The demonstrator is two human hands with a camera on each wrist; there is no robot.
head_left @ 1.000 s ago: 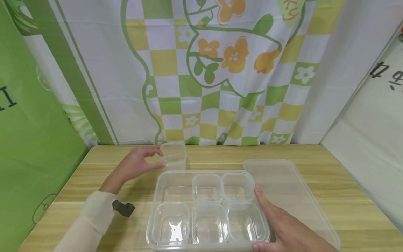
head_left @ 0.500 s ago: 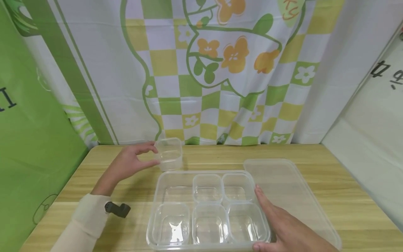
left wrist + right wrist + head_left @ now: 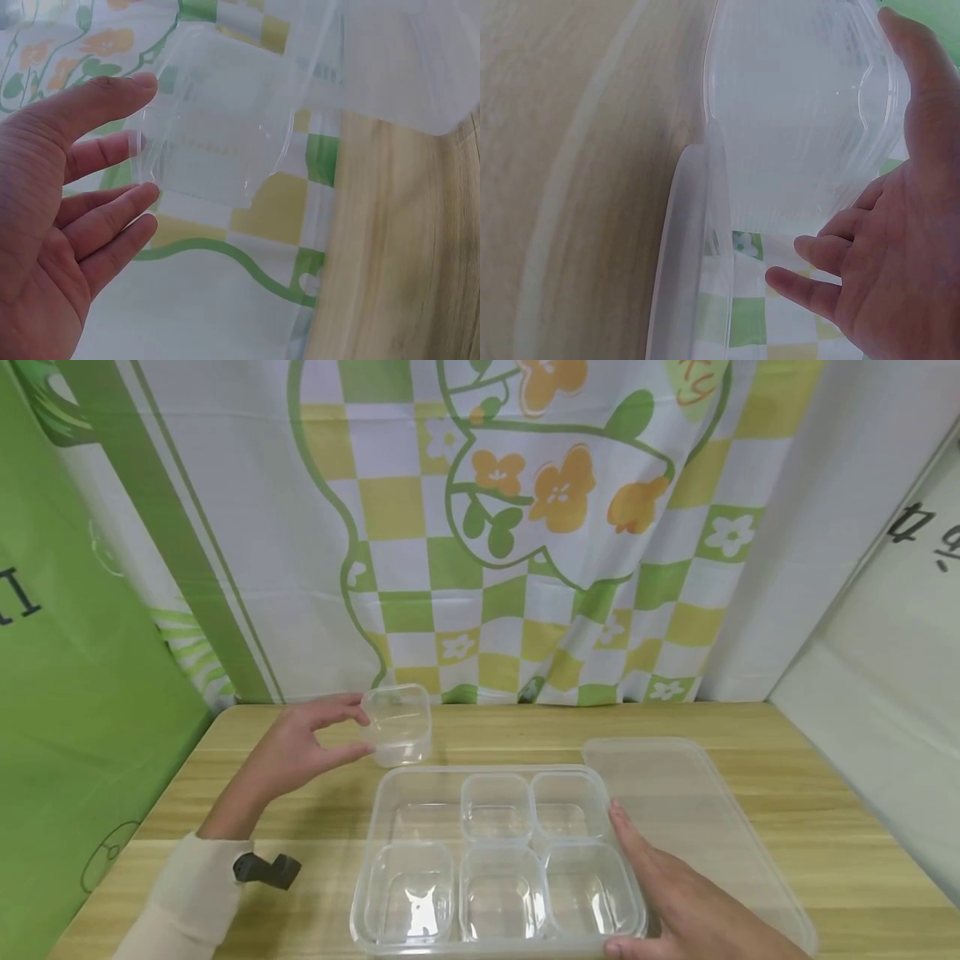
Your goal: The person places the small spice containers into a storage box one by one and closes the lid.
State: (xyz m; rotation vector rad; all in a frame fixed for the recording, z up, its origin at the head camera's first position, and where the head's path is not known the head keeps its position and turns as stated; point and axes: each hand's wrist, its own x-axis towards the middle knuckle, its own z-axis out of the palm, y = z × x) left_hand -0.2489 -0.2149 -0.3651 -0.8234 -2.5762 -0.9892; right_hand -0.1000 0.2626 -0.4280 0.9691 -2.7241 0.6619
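A small clear plastic container (image 3: 401, 727) is held at its left side by the thumb and fingers of my left hand (image 3: 296, 747), behind the large box. In the left wrist view this left hand (image 3: 71, 180) spans the container's rim (image 3: 139, 146). Below it lies a large clear rectangular box (image 3: 363, 860) with several small clear containers (image 3: 495, 893) inside; its rear left spot shows only the bare bottom. My right hand (image 3: 686, 897) rests along the box's right side, fingers extended. In the right wrist view, the right hand (image 3: 900, 232) lies beside the box wall (image 3: 802, 112).
A large translucent lid (image 3: 697, 827) lies flat on the wooden table (image 3: 810, 827) to the right of the box, partly under my right arm. A patterned curtain (image 3: 480, 527) hangs behind the table. Green cloth (image 3: 82, 652) covers the left side.
My left hand has drawn slightly left and nearer, carrying the small container with it; the container has turned a little. My right hand and the large box stay in place.
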